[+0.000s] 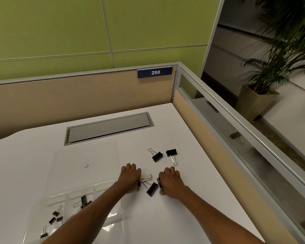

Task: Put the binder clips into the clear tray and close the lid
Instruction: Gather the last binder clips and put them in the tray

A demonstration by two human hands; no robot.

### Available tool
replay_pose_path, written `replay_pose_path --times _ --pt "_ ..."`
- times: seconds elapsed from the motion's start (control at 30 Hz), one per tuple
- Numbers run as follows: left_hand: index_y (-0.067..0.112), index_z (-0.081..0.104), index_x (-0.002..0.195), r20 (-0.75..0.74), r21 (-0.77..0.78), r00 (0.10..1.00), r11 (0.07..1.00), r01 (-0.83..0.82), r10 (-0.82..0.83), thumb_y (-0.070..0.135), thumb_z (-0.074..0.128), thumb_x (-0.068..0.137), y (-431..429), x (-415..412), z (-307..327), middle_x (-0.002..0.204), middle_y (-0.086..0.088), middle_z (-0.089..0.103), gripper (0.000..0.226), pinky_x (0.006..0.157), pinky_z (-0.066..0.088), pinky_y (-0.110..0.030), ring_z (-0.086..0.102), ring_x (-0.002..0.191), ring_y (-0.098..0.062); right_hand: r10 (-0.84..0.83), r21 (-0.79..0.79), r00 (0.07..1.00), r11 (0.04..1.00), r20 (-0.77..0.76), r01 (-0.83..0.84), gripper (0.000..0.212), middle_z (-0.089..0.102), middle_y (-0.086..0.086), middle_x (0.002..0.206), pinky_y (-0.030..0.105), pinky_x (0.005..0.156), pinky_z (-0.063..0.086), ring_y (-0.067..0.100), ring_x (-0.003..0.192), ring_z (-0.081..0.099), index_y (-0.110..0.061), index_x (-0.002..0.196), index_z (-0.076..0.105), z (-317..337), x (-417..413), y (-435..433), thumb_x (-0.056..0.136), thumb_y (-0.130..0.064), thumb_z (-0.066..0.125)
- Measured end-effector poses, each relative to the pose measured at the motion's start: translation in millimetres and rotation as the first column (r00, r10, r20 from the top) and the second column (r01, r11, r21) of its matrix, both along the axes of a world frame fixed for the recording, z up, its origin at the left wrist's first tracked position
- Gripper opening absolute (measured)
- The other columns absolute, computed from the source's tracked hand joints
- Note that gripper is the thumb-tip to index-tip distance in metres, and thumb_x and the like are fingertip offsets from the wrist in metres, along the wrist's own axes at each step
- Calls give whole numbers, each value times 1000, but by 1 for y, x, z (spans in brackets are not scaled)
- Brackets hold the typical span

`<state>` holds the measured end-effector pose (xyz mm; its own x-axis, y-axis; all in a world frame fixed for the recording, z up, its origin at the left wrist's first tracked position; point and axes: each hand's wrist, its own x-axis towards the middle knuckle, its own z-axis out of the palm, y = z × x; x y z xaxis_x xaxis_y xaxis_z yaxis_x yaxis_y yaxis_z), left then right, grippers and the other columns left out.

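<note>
A clear tray [42, 205] with dividers sits at the front left of the white desk, its clear lid [84, 155] lying open flat behind it. Several black binder clips [55, 215] lie in its compartments. My left hand [130, 176] is curled over a clip whose wire handles [146, 177] stick out to the right. My right hand [171, 182] grips a black clip [159, 182] by its left side. Between the hands lies a loose black clip [152, 189]. Two more clips [157, 156] [171, 153] lie farther back on the desk.
A grey cable hatch [109, 127] is set into the desk behind the lid. Beige partitions [77, 95] wall the back and right, with a glass strip on the right side. A potted plant [264, 81] stands beyond the partition.
</note>
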<state>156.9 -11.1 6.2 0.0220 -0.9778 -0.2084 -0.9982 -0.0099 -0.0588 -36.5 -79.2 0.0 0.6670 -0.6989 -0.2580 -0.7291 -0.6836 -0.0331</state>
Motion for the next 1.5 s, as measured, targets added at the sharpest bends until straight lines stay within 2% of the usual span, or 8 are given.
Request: replay_pose_path --times 0.1,0.3,0.47,0.67,0.9,1.0,1.2,1.5 --pt "9 55 91 10 11 1000 1000 -17 17 26 78 60 0 -1 3 91 -9 55 42 67 27 -33 49 87 -29 -38 28 999 999 39 37 57 51 10 108 37 82 37 29 103 44 -8 108 46 4 -2 1 66 -36 75" --pt "8 54 101 -72 33 996 998 -44 47 13 50 78 3 -2 6 101 -11 63 24 73 25 -34 49 100 -30 -164 91 982 984 94 156 54 63 4 97 39 82 33 27 91 60 -12 109 39 5 -7 7 69 -30 72" --pt "14 57 94 -299 -42 944 987 -157 137 23 63 82 8 1 6 92 -3 66 17 73 25 -32 48 98 -24 -314 184 926 943 210 278 53 65 0 99 35 84 36 24 89 62 -18 105 42 13 -2 12 69 -39 74" --pt "27 48 76 -589 -45 743 906 -421 317 33 71 77 21 -1 22 68 16 49 24 72 26 -31 43 82 -15 -618 546 696 748 365 378 62 61 -1 95 31 68 45 19 85 57 -18 102 46 31 11 17 60 -36 87" --pt "25 51 72 -820 51 397 745 -666 411 21 73 76 55 13 36 76 4 63 23 74 46 -39 59 78 -19 -743 766 511 601 432 227 52 64 10 91 30 55 51 17 65 56 -12 96 50 43 38 33 60 -16 88" --pt "24 52 72 -827 37 367 693 -720 425 22 71 78 72 22 40 72 6 64 20 71 46 -37 59 75 -16 -781 827 459 540 423 156 35 64 10 79 27 47 44 16 51 52 -9 92 52 51 49 46 70 -11 80" --pt "21 55 75 -811 44 328 609 -792 485 26 69 80 106 39 48 73 7 64 16 59 40 -27 57 73 -11 -794 876 448 480 412 47 22 64 12 85 22 43 42 18 56 57 -9 101 53 58 75 72 85 -15 67" --pt "25 63 63 -772 97 300 570 -816 560 26 69 79 135 49 49 66 8 68 18 65 47 -30 61 72 -9 -765 854 484 516 425 67 13 70 16 88 19 48 44 19 61 66 -7 97 58 53 108 103 85 -7 64"
